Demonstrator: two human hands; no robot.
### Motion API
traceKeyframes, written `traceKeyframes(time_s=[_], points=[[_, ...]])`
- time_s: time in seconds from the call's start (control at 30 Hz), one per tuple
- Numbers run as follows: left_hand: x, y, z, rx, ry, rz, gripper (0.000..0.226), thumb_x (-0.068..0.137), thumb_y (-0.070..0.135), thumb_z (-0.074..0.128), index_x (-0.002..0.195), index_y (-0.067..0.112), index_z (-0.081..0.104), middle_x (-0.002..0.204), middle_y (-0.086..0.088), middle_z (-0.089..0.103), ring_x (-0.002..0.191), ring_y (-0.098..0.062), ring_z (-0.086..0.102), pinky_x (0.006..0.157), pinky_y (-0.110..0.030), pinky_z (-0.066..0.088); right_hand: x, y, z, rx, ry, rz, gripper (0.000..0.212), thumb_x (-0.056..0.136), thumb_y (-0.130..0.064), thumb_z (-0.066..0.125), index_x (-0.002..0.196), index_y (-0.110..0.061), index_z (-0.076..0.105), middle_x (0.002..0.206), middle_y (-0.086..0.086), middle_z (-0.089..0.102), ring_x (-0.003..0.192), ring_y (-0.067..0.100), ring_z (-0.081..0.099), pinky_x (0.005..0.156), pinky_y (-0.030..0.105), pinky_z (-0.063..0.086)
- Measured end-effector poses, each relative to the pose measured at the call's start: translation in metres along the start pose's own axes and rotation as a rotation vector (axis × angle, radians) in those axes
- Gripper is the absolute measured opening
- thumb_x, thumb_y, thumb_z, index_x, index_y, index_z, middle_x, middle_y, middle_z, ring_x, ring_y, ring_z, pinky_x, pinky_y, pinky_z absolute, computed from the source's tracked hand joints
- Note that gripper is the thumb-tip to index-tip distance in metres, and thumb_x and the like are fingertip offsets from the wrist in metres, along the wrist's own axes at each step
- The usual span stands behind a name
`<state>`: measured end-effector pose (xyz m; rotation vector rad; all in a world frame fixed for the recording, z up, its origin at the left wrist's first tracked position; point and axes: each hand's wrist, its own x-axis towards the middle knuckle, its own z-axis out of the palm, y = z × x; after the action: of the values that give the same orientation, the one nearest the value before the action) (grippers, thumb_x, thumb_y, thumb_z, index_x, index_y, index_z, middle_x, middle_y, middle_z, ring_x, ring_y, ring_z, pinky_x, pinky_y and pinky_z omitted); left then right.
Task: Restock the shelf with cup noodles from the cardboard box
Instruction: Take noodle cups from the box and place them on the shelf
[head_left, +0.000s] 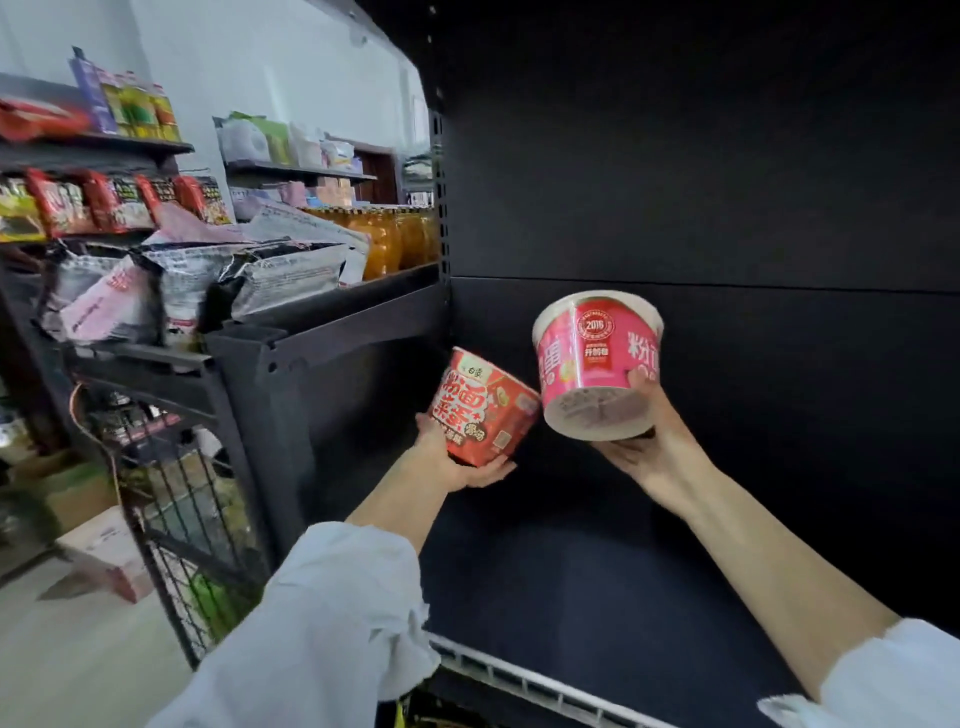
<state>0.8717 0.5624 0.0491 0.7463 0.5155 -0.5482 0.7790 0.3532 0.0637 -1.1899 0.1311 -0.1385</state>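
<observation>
My left hand (457, 462) grips a red cup of noodles (483, 405) from below, tilted with its top toward the back left. My right hand (641, 431) holds a pink cup of noodles (597, 358) by its base, lifted higher and tilted toward me. The two cups nearly touch at their sides. Both are held over a dark shelf board (597, 582) inside a black shelving unit, with nothing standing on it. The cardboard box is not in view.
A white wire rail (524, 675) runs along the shelf's front edge. To the left, neighbouring shelves hold silver snack bags (280, 280), orange jars (395, 239) and red packets (104, 200). A wire basket rack (182, 499) stands lower left, with boxes on the floor.
</observation>
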Motion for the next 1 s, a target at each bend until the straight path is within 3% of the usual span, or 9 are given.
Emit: traceKeyframes(time_s=[0.07,0.17,0.3,0.4,0.5,0.67,0.77,0.87,1.0], points=[[0.025,-0.003,-0.012,0.011,-0.031,0.0,0.082,0.092,0.065,0.022,0.122,-0.007,0.047,0.128,-0.032,0.046,0.126,-0.051,0.039,0.096,-0.061,0.042,0.01,0.008,0.009,-0.025,0.01,-0.058,0.062,0.062,-0.058,0.072,0.11,-0.023,0.055,0.121,0.008,0.062,0.111,0.02,0.06,0.091,0.031,0.049],[0.05,-0.01,-0.03,0.216,0.111,0.126,0.053,0.104,0.033,0.02,0.119,0.001,0.059,0.115,-0.021,0.066,0.109,-0.029,0.064,0.095,-0.041,0.048,0.02,0.024,0.022,-0.027,0.033,-0.138,0.09,0.053,-0.06,0.074,0.126,-0.015,0.048,0.122,0.008,0.062,0.109,0.018,0.063,0.095,0.034,0.05],[0.049,-0.009,-0.024,0.481,0.337,0.464,0.035,0.098,0.014,0.042,0.131,0.002,0.049,0.132,-0.018,0.054,0.122,-0.033,0.051,0.102,-0.038,0.043,0.024,0.044,0.036,-0.117,0.137,-0.192,0.103,0.046,-0.062,0.074,0.128,-0.014,0.035,0.118,0.002,0.06,0.106,0.016,0.063,0.098,0.034,0.048],[0.038,-0.001,-0.018,0.533,0.222,0.551,0.027,0.095,0.016,0.047,0.119,0.011,0.058,0.124,-0.012,0.06,0.114,-0.031,0.054,0.094,-0.041,0.046,0.026,0.058,0.045,-0.269,0.169,-0.21,0.096,0.058,-0.061,0.077,0.129,-0.016,0.031,0.118,-0.003,0.058,0.106,0.01,0.06,0.095,0.028,0.047],[0.03,0.004,-0.021,0.536,0.086,0.458,0.03,0.1,0.028,0.036,0.112,0.013,0.059,0.126,-0.011,0.058,0.119,-0.03,0.051,0.097,-0.048,0.04,0.027,0.064,0.055,-0.378,0.163,-0.257,0.073,0.079,-0.041,0.068,0.134,-0.016,0.026,0.106,-0.014,0.053,0.089,-0.006,0.052,0.068,0.008,0.043],[0.02,0.007,-0.021,0.536,-0.008,0.434,0.051,0.098,0.046,0.034,0.141,0.018,0.04,0.139,-0.011,0.05,0.129,-0.032,0.044,0.107,-0.058,0.033,0.036,0.073,0.068,-0.551,0.207,-0.315,0.083,0.067,-0.06,0.069,0.13,-0.029,0.024,0.116,-0.008,0.051,0.103,0.013,0.056,0.081,0.027,0.043],[0.011,0.009,-0.012,0.61,-0.092,0.519,0.056,0.095,0.057,0.032,0.143,0.028,0.037,0.14,-0.004,0.05,0.129,-0.03,0.045,0.106,-0.061,0.028,0.039,0.08,0.073,-0.618,0.211,-0.332,0.089,0.068,-0.056,0.073,0.134,-0.028,0.021,0.117,-0.009,0.049,0.103,0.012,0.054,0.081,0.026,0.043],[0.008,0.012,-0.006,0.684,-0.12,0.599,0.057,0.09,0.063,0.034,0.14,0.035,0.038,0.139,0.001,0.051,0.129,-0.028,0.046,0.107,-0.062,0.027,0.04,0.09,0.074,-0.7,0.216,-0.287,0.105,0.053,-0.066,0.073,0.135,-0.025,0.022,0.126,-0.004,0.047,0.117,0.016,0.05,0.095,0.036,0.047],[0.012,0.017,-0.009,0.7,-0.088,0.594,0.059,0.09,0.065,0.033,0.143,0.039,0.031,0.145,0.001,0.045,0.132,-0.03,0.042,0.106,-0.062,0.027,0.05,0.094,0.075,-0.816,0.216,-0.235,0.092,0.063,-0.042,0.083,0.132,-0.013,0.029,0.135,0.005,0.041,0.133,0.021,0.033,0.105,0.04,0.038]])
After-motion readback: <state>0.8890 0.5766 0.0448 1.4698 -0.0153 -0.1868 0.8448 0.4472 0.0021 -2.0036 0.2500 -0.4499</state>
